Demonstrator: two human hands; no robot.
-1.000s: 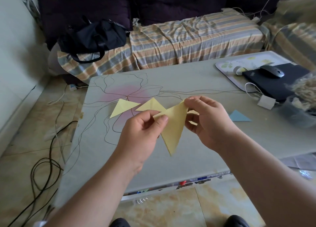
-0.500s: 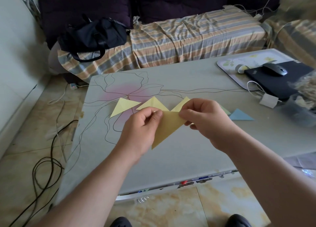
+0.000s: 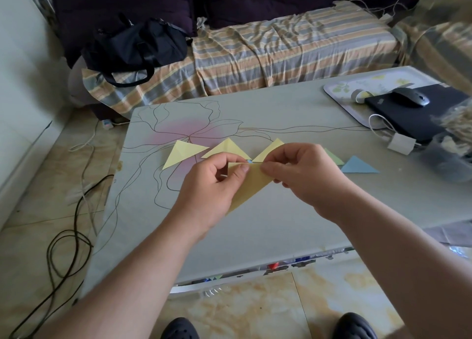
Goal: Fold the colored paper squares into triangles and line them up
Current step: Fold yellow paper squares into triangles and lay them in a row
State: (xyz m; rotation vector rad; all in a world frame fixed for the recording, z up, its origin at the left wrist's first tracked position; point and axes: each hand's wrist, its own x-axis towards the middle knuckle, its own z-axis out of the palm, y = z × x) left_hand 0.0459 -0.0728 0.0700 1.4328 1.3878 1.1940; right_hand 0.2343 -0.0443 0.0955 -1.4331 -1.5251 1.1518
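Left hand (image 3: pixel 212 185): thumb and fingers pinch yellow folded paper (image 3: pixel 251 185), held above table (image 3: pixel 281 223).
Right hand (image 3: pixel 304 171): fingertips pinch its top edge.
Beyond: three yellow triangles (image 3: pixel 184 151) in a row; green triangle (image 3: pixel 333 157), blue triangle (image 3: pixel 357 165) rightward.

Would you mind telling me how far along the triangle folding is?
Done: three yellow triangles, a green one and a blue one lie in a row. In hand: left hand and right hand pinch another yellow paper. Left: placing it in line.
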